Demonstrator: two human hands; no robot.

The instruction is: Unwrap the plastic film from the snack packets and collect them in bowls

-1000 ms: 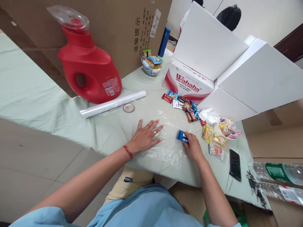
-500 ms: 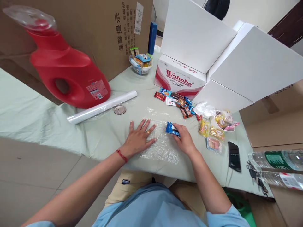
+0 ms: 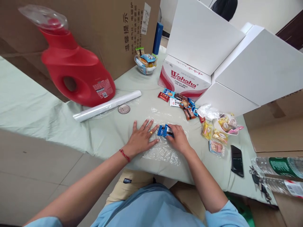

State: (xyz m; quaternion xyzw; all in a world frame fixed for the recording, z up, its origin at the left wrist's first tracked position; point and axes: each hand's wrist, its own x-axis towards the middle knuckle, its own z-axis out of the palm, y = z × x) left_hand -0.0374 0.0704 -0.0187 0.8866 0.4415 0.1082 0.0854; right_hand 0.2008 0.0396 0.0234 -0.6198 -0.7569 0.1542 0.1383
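My left hand (image 3: 142, 138) lies flat with fingers spread on the left side of a clear sheet of plastic film (image 3: 163, 154). Blue-wrapped snack packets (image 3: 163, 130) rest on the film, right of my left fingertips. My right hand (image 3: 179, 138) grips them from the right; its fingers partly cover them, so I cannot tell whether there are two or more. Beyond the film lies a pile of wrapped snacks (image 3: 183, 102) in red, white, brown and blue. To my right are yellow-wrapped snacks (image 3: 220, 136) and a pink packet (image 3: 216, 147).
A roll of film (image 3: 107, 106) and a round metal lid (image 3: 124, 109) lie left, by a red jug (image 3: 78, 72). A snack bowl (image 3: 145, 70) and a Wahaha carton (image 3: 184, 78) stand behind. A white bowl (image 3: 233, 132), phone (image 3: 237, 160), keys (image 3: 260, 184) and bottles (image 3: 279, 167) sit right.
My right hand has moved left with the blue snack packets, closer to my left hand. My left hand stays spread on the film. The whole view has shifted slightly.
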